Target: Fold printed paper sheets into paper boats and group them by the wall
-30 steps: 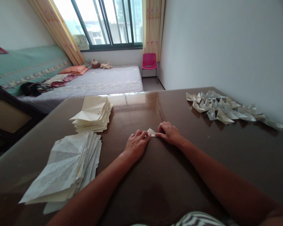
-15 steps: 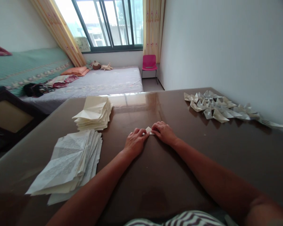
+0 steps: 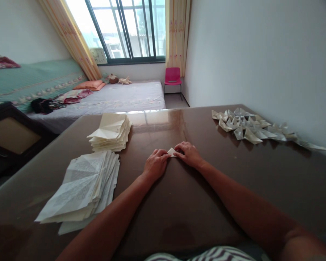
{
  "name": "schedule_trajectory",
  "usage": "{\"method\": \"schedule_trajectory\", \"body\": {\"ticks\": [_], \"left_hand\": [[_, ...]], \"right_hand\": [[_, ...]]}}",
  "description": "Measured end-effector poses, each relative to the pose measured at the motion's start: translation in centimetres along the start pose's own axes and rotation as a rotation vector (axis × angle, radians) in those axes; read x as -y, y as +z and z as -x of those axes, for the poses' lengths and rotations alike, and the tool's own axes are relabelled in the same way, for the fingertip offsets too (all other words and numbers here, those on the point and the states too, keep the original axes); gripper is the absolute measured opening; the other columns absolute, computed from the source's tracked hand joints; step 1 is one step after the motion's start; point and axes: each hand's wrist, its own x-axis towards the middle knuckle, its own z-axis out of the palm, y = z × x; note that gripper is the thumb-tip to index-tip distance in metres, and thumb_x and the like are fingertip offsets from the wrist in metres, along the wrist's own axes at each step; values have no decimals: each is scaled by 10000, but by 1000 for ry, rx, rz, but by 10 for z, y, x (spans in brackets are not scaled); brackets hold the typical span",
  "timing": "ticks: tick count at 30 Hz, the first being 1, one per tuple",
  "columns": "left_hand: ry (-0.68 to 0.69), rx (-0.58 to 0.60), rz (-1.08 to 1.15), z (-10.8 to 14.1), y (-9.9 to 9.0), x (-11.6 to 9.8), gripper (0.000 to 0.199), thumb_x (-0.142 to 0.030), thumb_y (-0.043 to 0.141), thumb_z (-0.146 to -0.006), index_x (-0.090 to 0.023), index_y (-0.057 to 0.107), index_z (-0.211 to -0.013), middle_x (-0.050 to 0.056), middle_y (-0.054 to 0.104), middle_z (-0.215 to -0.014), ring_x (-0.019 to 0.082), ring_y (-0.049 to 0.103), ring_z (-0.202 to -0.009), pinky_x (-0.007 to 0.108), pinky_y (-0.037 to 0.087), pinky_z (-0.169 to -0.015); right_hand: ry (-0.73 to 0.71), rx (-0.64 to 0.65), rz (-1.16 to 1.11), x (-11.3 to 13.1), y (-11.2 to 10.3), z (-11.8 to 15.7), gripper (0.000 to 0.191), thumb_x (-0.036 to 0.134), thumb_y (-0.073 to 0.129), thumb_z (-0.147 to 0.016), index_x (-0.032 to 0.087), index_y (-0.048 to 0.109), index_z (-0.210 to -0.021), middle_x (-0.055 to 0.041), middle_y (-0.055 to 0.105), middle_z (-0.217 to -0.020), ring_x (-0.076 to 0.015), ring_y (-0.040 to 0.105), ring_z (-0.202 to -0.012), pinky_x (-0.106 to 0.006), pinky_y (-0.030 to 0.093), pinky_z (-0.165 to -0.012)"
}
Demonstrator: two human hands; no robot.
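A small folded piece of pale paper (image 3: pixel 171 152) lies on the brown tabletop between my two hands. The fingers of my left hand (image 3: pixel 155 161) are closed on its left edge. From the other side, my right hand (image 3: pixel 188 153) pinches its right edge with thumb and fingers. Part of the paper is hidden under the fingertips. To the left sit two stacks of creased sheets: a cream stack (image 3: pixel 111 132) farther off and a whiter printed stack (image 3: pixel 81 185) nearer. A cluster of folded paper boats (image 3: pixel 250 123) stands at the far right.
The glossy brown table (image 3: pixel 206 203) reaches up to a white wall on the right. Beyond it are a bed (image 3: pixel 136 93), a pink chair (image 3: pixel 173 76) and a window with curtains. A dark cabinet (image 3: pixel 13 139) stands at the left.
The view has tilted and shifted slightly. Both hands keep hold of the folded paper, and more of its surface now shows between the fingers.
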Motion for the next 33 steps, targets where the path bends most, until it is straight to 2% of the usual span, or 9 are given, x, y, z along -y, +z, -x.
{"method": "schedule_trajectory", "body": {"ticks": [5, 10, 15, 19, 23, 29, 33], "left_hand": [[-123, -95, 107, -2, 5, 4, 221, -264, 489, -907, -225, 613, -1086, 40, 633, -1042, 189, 570, -964, 324, 477, -865], [-132, -66, 136, -3, 4, 3, 223, -328, 515, -900, -227, 604, -1077, 31, 675, -979, 205, 586, -950, 340, 482, -850], [-122, -44, 273, -2, 0, 3, 268, -306, 424, -943, -231, 602, -1129, 34, 693, -1035, 181, 626, -955, 311, 482, -867], [-146, -37, 463, -3, -1, 8, 271, -275, 444, -926, -225, 596, -1145, 24, 709, -1008, 145, 660, -868, 264, 509, -815], [-199, -24, 669, -4, 1, 12, 277, -246, 441, -908, -200, 586, -1139, 24, 717, -987, 111, 665, -722, 250, 542, -728], [-232, -17, 878, -6, 1, 12, 282, -242, 467, -885, -172, 581, -1133, 59, 708, -1033, 110, 667, -719, 253, 563, -694], [-244, -47, 1024, -7, 0, 9, 295, -265, 517, -877, -149, 564, -1144, 97, 692, -1071, 147, 688, -835, 299, 567, -779]], "right_hand": [[-7, 52, -139, -4, -5, 0, 152, 370, 664, -804, 224, 678, -843, -17, 649, -852, -164, 554, -825, -286, 404, -751], [-56, 68, -231, -8, -8, 1, 151, 360, 670, -796, 214, 676, -835, -18, 642, -836, -154, 571, -800, -280, 433, -745], [-79, 68, -298, -10, -7, 3, 137, 339, 649, -817, 207, 671, -849, -18, 636, -833, -142, 585, -759, -276, 461, -737], [-191, 16, -232, -3, -7, 6, 134, 278, 613, -843, 232, 668, -956, -40, 626, -984, -147, 587, -843, -283, 472, -788], [-329, 73, -167, 4, -10, 10, 262, 345, 656, -812, 252, 652, -1057, -59, 606, -1144, -192, 558, -1045, -321, 460, -897], [-364, 142, -21, 12, -18, 12, 425, 408, 627, -827, 220, 586, -1206, -85, 644, -1144, -229, 551, -1040, -383, 468, -913], [-425, 138, 109, 19, -21, 13, 469, 398, 517, -897, 169, 525, -1306, -120, 648, -1151, -250, 552, -1013, -398, 474, -890]]}}
